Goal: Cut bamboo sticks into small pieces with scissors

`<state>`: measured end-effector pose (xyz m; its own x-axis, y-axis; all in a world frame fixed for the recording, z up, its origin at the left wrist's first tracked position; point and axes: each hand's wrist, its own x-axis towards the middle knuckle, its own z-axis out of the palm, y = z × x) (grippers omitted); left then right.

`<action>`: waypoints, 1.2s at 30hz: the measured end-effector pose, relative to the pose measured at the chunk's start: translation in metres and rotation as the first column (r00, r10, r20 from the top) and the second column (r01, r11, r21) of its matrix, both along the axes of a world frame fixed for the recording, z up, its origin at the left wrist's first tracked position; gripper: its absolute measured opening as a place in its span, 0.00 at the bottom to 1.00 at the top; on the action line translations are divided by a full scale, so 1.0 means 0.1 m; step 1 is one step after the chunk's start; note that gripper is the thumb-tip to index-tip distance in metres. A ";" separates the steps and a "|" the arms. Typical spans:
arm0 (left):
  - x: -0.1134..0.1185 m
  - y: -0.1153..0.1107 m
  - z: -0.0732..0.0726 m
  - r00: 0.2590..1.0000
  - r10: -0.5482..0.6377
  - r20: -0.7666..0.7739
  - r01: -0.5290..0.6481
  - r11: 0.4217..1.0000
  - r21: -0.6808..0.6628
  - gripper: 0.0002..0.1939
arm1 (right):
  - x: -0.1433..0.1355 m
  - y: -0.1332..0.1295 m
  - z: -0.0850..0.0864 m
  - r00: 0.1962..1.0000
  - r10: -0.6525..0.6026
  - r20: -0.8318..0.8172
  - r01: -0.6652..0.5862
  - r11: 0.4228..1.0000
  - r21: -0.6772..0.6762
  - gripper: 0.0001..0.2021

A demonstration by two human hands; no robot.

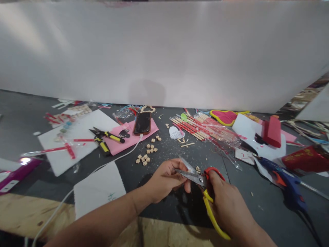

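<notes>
Evidently, the left hand [171,175] pinches a small wooden piece [189,171] (to keep it steady, I'd guess) between the blades [192,176] of the parted scissors [202,180], which the right hand [224,197] grips by the handles [212,219] above the table [240,180].

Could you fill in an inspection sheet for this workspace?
Surface: dark table, speckled, crowded along the back.
Job's things: scissors, open; pale pieces in loose clusters.
Clutter: phone and pliers on pink paper; glue gun.
Hands: right hand holds the scissors; left hand, fingers at the blades, anything pinched unclear.
Cables: white cable from the phone; glue gun's dark cord.
Surroundings: pale panel behind; other people, nothing seen.
</notes>
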<state>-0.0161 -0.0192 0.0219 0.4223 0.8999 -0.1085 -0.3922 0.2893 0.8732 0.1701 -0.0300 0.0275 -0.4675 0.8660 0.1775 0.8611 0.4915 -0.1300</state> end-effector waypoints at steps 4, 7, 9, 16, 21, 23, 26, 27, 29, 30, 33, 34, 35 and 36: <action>0.01 -0.01 0.01 1.000 0.018 -0.016 -0.018 1.000 -0.024 0.12 | 0.00 -0.01 0.02 1.000 0.001 0.012 -0.001 0.999 0.033 0.08; 0.01 -0.03 0.03 0.999 0.042 -0.004 -0.042 0.999 0.005 0.12 | 0.00 -0.01 0.01 1.000 0.003 0.009 -0.004 0.997 0.079 0.09; 0.01 -0.04 0.05 0.998 0.071 0.002 -0.071 0.997 0.021 0.12 | -0.01 -0.01 0.00 1.000 -0.002 0.011 0.001 0.996 0.086 0.09; 0.03 -0.04 0.07 0.977 0.180 -0.116 -0.174 0.983 0.059 0.11 | 0.01 0.02 -0.02 0.996 -0.072 0.057 0.076 0.995 -0.067 0.08; 0.05 -0.02 0.08 0.950 0.242 -0.196 -0.219 0.967 0.132 0.06 | 0.02 0.04 0.00 0.990 -0.115 0.078 0.121 0.990 -0.068 0.07; 0.04 -0.01 0.10 0.942 0.252 -0.222 -0.225 0.964 0.140 0.05 | 0.01 0.04 0.01 0.993 -0.106 0.043 0.107 0.994 -0.031 0.10; 0.02 -0.02 0.11 0.940 0.264 -0.215 -0.238 0.961 0.140 0.03 | -0.01 0.04 0.04 0.997 -0.076 -0.019 0.076 0.997 0.010 0.17; 0.02 -0.02 0.11 0.941 0.268 -0.206 -0.241 0.959 0.147 0.03 | -0.02 0.04 0.05 0.997 -0.069 -0.034 0.070 0.997 0.016 0.19; 0.01 -0.03 0.10 0.949 0.254 -0.186 -0.228 0.962 0.152 0.04 | -0.03 0.05 0.06 0.997 -0.057 -0.054 0.059 0.998 0.022 0.22; 0.01 -0.04 0.09 0.957 0.235 -0.173 -0.211 0.967 0.145 0.04 | -0.03 0.05 0.07 0.997 -0.050 -0.063 0.052 0.998 0.023 0.24; 0.00 -0.05 0.06 0.975 0.181 -0.133 -0.165 0.979 0.118 0.06 | -0.03 0.04 0.07 0.995 -0.015 -0.094 0.016 1.000 0.018 0.28; 0.00 -0.05 0.05 0.976 0.180 -0.125 -0.166 0.979 0.117 0.07 | -0.03 0.04 0.07 0.994 -0.006 -0.105 0.007 1.000 0.014 0.30; 0.00 -0.05 0.05 0.975 0.186 -0.123 -0.171 0.978 0.121 0.07 | -0.02 0.04 0.07 0.994 -0.003 -0.113 0.004 1.000 0.008 0.30; 0.00 -0.04 0.06 0.973 0.193 -0.126 -0.177 0.976 0.127 0.08 | -0.02 0.04 0.07 0.993 -0.003 -0.115 0.003 1.000 0.000 0.30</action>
